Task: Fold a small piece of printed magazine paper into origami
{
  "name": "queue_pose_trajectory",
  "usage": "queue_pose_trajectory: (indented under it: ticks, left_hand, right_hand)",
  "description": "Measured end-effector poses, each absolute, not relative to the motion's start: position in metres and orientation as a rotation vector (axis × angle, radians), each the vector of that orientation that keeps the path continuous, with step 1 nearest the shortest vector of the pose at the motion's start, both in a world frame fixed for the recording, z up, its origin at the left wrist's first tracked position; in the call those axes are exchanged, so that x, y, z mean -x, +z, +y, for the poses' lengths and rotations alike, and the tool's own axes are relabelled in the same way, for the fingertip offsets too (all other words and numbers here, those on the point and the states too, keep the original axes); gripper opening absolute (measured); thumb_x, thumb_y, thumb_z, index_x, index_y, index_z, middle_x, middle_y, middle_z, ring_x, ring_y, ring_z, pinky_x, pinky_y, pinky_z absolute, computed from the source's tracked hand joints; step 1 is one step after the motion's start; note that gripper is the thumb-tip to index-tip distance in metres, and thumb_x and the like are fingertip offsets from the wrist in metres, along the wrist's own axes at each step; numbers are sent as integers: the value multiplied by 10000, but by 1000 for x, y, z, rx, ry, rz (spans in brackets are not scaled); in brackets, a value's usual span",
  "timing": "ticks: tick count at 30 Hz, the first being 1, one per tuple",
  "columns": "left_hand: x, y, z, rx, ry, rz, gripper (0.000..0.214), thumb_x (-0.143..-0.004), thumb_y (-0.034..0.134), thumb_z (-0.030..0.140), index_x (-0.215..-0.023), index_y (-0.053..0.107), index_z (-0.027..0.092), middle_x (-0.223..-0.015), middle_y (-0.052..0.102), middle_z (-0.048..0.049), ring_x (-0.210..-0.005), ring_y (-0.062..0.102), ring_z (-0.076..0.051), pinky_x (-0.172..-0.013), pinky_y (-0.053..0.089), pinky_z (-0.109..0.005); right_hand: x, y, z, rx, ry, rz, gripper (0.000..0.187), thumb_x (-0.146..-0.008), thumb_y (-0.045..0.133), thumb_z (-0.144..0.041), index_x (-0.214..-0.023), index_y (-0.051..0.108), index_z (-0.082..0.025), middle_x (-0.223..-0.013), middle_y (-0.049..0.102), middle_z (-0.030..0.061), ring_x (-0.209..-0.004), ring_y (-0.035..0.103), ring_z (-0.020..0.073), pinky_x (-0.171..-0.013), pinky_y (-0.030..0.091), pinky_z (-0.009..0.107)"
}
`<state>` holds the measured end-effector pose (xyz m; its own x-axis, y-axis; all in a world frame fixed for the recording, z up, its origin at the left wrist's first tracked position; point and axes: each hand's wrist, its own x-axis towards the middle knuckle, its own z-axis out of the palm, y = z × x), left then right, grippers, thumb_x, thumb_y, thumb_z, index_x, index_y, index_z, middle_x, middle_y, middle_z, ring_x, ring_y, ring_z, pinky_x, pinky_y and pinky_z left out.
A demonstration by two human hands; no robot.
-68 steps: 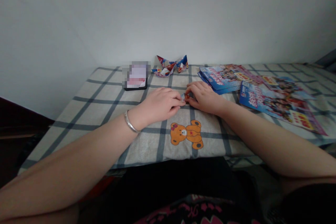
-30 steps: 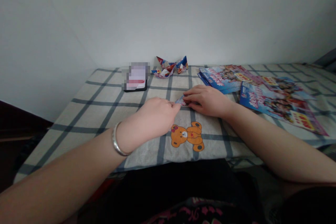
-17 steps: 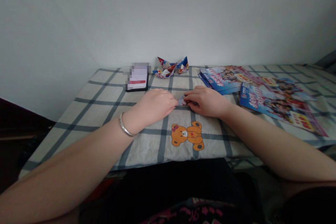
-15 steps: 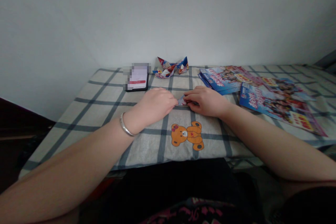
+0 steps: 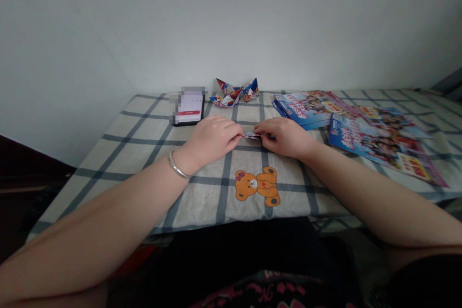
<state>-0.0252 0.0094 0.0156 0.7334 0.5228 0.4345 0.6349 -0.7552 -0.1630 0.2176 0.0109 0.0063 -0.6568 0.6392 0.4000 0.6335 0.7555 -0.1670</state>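
Between my two hands is a small piece of folded printed paper (image 5: 251,135), seen nearly edge-on, with most of it covered by fingers. My left hand (image 5: 218,137), with a silver bangle at its wrist, pinches the left end. The right end is gripped between the thumb and fingers of my right hand (image 5: 285,137). Below them a bear print (image 5: 257,186) shows on the checked tablecloth (image 5: 202,197). Beyond the hands, by the wall, sits a folded paper shape (image 5: 236,94) with pointed corners.
A phone (image 5: 189,108) with a lit screen lies behind my left hand. Several colourful flyers (image 5: 382,147) are spread over the right side of the table, close to my right forearm. A pale wall (image 5: 231,24) rises along the table's back edge.
Both hands have shifted slightly up and away from me. The folded paper between them has tipped to a thinner, flatter view.
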Motion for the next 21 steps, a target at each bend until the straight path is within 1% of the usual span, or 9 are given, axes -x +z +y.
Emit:
queue_pose_trajectory:
  ticks: [3,10,13,17,21]
  left_hand:
    - [23,17,7,2583,-597,-908,189,-912,532,227,-830,694,173,-815,731,-44,-809,676,-221,-768,486,-369]
    - [20,16,5,2589,-715,-955,143,-857,568,184,-732,637,182,-715,687,-17,-747,654,-194,-810,486,-371]
    - [20,14,7,2633,-818,-1054,118,-876,563,182,-785,638,177,-763,691,-19,-765,647,-183,-778,492,-348]
    - [20,9,11,2789,-1124,-1261,121,-930,533,211,-911,645,171,-874,702,-26,-802,653,-153,-719,511,-291]
    - [16,1,14,2934,-1525,-1383,96,-930,560,232,-984,610,171,-923,704,-32,-852,684,-144,-778,565,-299]
  right_hand:
    - [-217,6,11,937,36,-2517,294,-851,522,-137,-1037,747,-166,-1053,762,89,-978,688,218,-905,521,352]
    - [-217,7,11,906,-20,-2558,298,-876,512,-147,-1043,759,-144,-1014,761,102,-921,688,217,-885,515,341]
    - [-217,7,10,947,-60,-2561,312,-897,511,-165,-1090,756,-161,-968,737,95,-874,670,201,-811,509,311]
    - [-216,5,9,991,-63,-2521,335,-918,504,-195,-1150,744,-169,-933,694,86,-844,648,185,-757,495,290]
    - [-213,5,9,1004,28,-2467,332,-911,505,-192,-1135,749,-170,-947,693,84,-844,644,177,-757,496,285]
